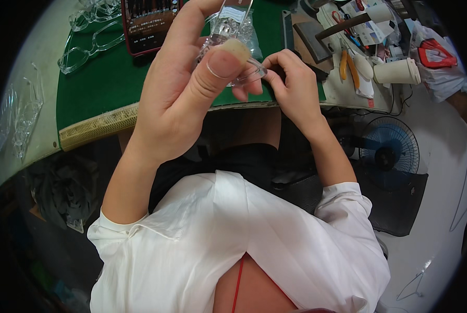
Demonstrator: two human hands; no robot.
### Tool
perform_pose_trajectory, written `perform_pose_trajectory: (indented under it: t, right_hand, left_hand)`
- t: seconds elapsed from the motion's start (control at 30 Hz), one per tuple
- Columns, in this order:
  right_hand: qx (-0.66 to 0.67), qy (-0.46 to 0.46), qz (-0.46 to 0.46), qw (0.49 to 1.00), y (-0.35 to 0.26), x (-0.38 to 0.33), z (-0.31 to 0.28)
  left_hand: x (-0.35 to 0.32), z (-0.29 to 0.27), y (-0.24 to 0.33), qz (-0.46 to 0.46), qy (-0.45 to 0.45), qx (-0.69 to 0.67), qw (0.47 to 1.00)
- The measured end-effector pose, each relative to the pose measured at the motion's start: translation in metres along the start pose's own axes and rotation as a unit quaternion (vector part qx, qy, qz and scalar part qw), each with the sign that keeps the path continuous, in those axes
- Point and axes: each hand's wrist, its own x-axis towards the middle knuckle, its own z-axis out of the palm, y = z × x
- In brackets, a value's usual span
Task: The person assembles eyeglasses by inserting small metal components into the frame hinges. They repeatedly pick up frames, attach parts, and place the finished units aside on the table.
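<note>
Evidently, in the head view, the left hand (176, 101) was closed around a clear plastic frame (257, 68), thumb pressed across its middle, while the right hand (297, 86) had thumb and forefinger drawn together at its right end; whether they pinched or merely touched it, I couldn't tell. The frame was raised above the front of a green mat (98, 99), with similar clear frames (90, 51) lying left. It looked light, stiff and smooth, probably slippery and brittle where slender; its thicker rim seemed the safest hold.
</note>
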Motion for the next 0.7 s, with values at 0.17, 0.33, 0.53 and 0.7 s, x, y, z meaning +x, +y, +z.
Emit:
perform_pose_trajectory:
  t: [0.17, 0.33, 0.53, 0.7]
  right_hand:
    - [-0.031, -0.003, -0.025, 0.999, -0.002, 0.000, 0.003]
    - [-0.051, -0.028, -0.050, 0.997, -0.001, 0.002, -0.003]
    - [0.394, 0.021, -0.132, 0.909, -0.026, 0.017, -0.043]
    - [0.285, 0.070, -0.237, 0.926, -0.042, 0.014, -0.050]
  left_hand:
    - [0.001, 0.005, 0.001, -0.013, 0.006, -0.006, 1.000]
    - [0.002, 0.011, 0.001, -0.026, 0.005, -0.038, 0.999]
    - [-0.004, 0.027, -0.001, -0.096, -0.055, -0.125, 0.986]
    - [-0.004, 0.036, 0.003, -0.130, -0.082, -0.105, 0.983]
